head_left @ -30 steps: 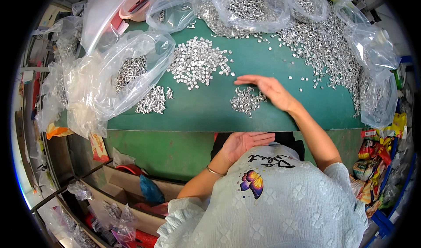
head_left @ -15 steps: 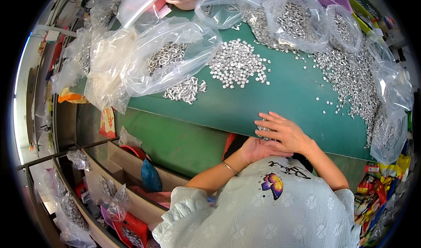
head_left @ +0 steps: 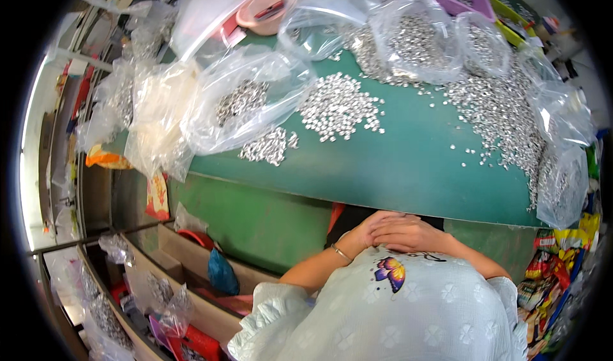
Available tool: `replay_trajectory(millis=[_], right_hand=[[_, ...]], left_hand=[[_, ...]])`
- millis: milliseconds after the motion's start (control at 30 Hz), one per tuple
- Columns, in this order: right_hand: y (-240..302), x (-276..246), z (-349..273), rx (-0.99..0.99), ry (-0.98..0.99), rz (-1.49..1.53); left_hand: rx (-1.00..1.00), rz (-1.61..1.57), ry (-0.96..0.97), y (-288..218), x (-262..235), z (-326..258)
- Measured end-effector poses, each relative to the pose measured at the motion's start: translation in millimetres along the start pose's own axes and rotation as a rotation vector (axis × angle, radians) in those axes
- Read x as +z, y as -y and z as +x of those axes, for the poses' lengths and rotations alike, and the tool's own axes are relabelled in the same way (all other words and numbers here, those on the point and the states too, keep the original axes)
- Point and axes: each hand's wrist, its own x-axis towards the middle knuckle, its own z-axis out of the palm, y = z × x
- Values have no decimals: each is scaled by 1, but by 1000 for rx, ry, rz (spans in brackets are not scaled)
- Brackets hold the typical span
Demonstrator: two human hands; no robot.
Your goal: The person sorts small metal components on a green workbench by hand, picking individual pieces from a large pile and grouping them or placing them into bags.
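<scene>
Right hand [head_left: 408,233] lies over left hand [head_left: 364,233], fingers pressed together and cupped, both below the near edge of the green table [head_left: 408,169]. Can't tell what's inside the cup. Nearest small silver parts [head_left: 268,147]: a little heap at 10 o'clock from the hands. Larger heap [head_left: 338,105] at 11, clear bag [head_left: 246,102] of the same parts beside it.

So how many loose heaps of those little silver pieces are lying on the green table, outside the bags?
3 clear ones: a small heap by the left bag, a round heap mid-table, and a long spread at right. Bags may hide more.
</scene>
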Motion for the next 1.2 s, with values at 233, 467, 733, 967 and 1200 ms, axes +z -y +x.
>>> replay_trajectory(millis=[233, 467, 733, 967, 1200], right_hand=[[11, -32, -17, 210, -692, -20], [-6, -48, -55, 389, -1183, 18], [-16, -48, -60, 416, -1132, -173], [-15, -47, -56, 434, -1116, -146], [-16, -49, -59, 415, -1141, -125]], left_hand=[[-70, -105, -80, 5, -17, -10], [-94, -149, -66, -32, 9, -79], [642, 237, -67, -176, 177, 8], [1873, 1885, -942, -295, 207, 111], [1937, 2052, -963, -258, 202, 121]])
